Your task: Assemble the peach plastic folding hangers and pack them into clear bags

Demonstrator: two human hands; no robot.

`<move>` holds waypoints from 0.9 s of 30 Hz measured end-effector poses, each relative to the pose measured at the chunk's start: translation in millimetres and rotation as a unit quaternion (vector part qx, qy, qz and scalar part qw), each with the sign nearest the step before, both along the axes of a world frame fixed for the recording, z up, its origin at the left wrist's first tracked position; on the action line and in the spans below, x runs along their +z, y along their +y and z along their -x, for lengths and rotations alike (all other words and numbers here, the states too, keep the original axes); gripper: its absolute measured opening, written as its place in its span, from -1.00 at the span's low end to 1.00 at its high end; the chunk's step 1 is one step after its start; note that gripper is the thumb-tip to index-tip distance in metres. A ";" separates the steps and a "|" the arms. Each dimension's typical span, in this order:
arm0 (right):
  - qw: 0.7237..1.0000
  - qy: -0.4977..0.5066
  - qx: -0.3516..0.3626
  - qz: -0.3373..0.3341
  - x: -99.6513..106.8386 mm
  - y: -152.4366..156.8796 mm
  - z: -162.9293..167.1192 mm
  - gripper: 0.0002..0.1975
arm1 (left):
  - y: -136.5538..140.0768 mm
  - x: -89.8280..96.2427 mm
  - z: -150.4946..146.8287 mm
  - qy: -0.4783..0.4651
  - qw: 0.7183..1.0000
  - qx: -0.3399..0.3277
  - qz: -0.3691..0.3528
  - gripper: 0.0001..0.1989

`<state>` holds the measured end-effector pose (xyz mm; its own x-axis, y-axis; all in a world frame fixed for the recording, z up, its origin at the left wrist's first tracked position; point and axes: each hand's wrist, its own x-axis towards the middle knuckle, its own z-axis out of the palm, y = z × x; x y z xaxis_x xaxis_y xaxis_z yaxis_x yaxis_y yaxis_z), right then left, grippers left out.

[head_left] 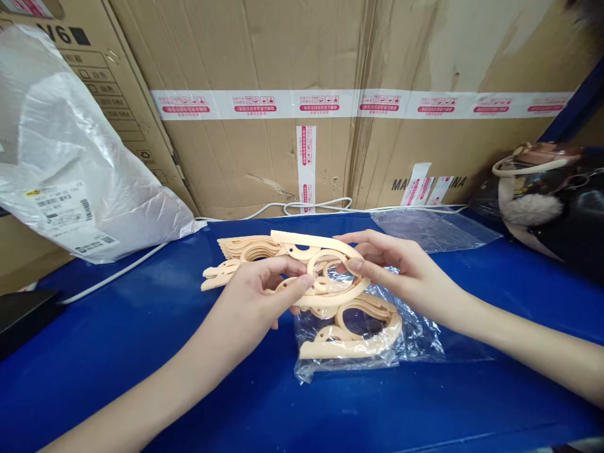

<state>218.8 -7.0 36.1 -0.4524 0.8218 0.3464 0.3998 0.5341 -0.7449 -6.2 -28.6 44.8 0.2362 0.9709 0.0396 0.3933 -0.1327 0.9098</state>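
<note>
Between my two hands is a beige plastic folding hanger, folded into a curved shape with a ring in its middle. My left hand pinches its lower left side between thumb and fingers. At its upper right bend, my right hand grips it with the thumb in front. More beige folding hangers lie stacked behind my left hand, partly hidden by it. Just below the held one, further hangers sit in a clear plastic bag, which spreads to the right under my right forearm.
A blue table lies under everything. Large cardboard boxes stand behind it, with a white cable along their base. A white parcel bag leans at left near a black object. Flat clear plastic and a dark bag are at right.
</note>
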 end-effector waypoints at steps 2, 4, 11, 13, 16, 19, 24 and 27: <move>0.995 -0.065 0.000 -0.080 -0.5 -2.2 -0.5 -0.57 | 0.5 -0.1 0.5 -0.008 1.000 0.007 0.006 -0.74; 0.981 -0.122 0.009 -0.153 -1.3 -5.0 0.4 -0.42 | 1.1 -0.4 0.5 -0.020 1.000 -0.001 0.014 -0.74; 0.941 -0.207 -0.001 -0.270 -6.1 -11.7 6.4 -0.25 | 0.3 1.8 -7.4 -0.101 0.993 -0.050 0.036 -0.82; 0.943 -0.203 -0.001 -0.263 -6.9 -11.8 7.6 -0.27 | -0.2 2.2 -8.6 -0.111 0.991 -0.051 0.049 -0.83; 0.951 -0.189 0.002 -0.246 -7.0 -12.2 9.3 -0.27 | -0.6 1.0 -8.3 -0.115 0.990 -0.053 0.067 -0.83; 0.954 -0.171 -0.002 -0.245 -3.1 -12.1 8.5 -0.29 | 1.2 3.3 -3.6 -0.116 0.988 -0.058 0.089 -0.74; 0.952 -0.145 -0.047 -0.266 14.7 -1.6 -9.4 -0.29 | 16.4 30.1 28.1 0.034 0.999 -0.033 0.003 -0.50; 0.958 -0.127 -0.090 -0.239 19.9 11.5 -28.7 -0.28 | 35.4 45.0 56.8 0.270 0.959 -0.035 -0.079 -0.37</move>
